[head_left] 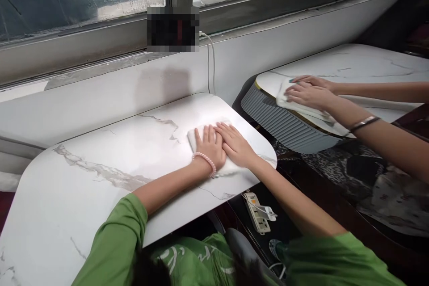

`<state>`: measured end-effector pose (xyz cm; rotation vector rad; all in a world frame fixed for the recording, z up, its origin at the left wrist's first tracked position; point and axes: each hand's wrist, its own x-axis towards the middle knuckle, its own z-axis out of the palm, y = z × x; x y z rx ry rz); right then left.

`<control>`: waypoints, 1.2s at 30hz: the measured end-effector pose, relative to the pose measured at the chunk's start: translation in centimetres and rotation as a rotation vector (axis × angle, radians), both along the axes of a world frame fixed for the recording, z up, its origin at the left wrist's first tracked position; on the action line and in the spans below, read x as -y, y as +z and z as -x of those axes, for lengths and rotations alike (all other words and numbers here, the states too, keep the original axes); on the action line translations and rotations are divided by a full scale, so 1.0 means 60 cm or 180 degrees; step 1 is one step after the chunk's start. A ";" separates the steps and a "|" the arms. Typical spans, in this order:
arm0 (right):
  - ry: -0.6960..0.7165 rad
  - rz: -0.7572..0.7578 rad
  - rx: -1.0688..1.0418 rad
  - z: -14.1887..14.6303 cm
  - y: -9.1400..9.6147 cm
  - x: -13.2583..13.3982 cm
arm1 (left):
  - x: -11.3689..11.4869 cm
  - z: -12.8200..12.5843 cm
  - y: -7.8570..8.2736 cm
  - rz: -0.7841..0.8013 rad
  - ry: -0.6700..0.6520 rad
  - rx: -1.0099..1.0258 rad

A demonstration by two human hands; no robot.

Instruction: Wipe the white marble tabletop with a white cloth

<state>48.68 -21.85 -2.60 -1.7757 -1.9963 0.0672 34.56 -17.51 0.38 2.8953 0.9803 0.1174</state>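
Note:
My left hand [209,147], with a pink bead bracelet at the wrist, lies flat on a folded white cloth [192,136]. My right hand [236,145] lies flat beside it on the same cloth, and the two hands touch. All fingers are stretched out and press the cloth down. The cloth lies near the right end of a white marble-patterned table [100,161]. My sleeves are green.
To the right, another person's two hands [310,91] press a white cloth [283,98] on a second marble table [362,62]. A power strip [256,212] lies on the floor in the gap between the tables. A white cable [212,62] hangs down the wall under the window.

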 end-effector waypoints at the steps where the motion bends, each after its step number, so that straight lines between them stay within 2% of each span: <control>1: -0.0050 -0.0025 -0.0009 -0.008 -0.001 0.031 | 0.022 -0.007 0.001 0.0010 -0.0123 0.0035; 4: -0.0228 -0.0058 -0.0049 -0.031 -0.001 0.106 | 0.076 -0.032 0.004 0.0075 -0.0381 0.0119; 7: -0.0425 -0.0068 -0.0092 -0.050 -0.001 0.145 | 0.106 -0.055 0.008 0.0158 -0.0531 0.0184; 10: -0.0504 -0.0047 -0.0108 -0.062 0.000 0.149 | 0.111 -0.069 0.011 0.0204 -0.0554 0.0206; 14: -0.0445 0.0013 -0.0068 -0.073 0.002 0.121 | 0.092 -0.078 0.008 0.0204 -0.0489 0.0231; 18: -0.0372 0.0004 -0.0057 -0.089 0.004 0.068 | 0.051 -0.093 -0.002 0.0176 -0.0383 0.0199; 21: -0.0237 0.0042 -0.0081 -0.102 0.005 0.006 | 0.001 -0.108 -0.009 0.0127 -0.0190 0.0206; 31: -0.0192 -0.0105 -0.0281 -0.117 0.007 -0.260 | -0.230 -0.139 -0.011 0.0149 0.0466 0.0306; 33: -0.0107 -0.0182 -0.0269 -0.117 0.008 -0.295 | -0.259 -0.140 -0.012 0.0132 0.0558 0.0376; 36: 0.0003 -0.0246 -0.0245 -0.118 0.009 -0.322 | -0.280 -0.138 -0.012 0.0117 0.0623 0.0441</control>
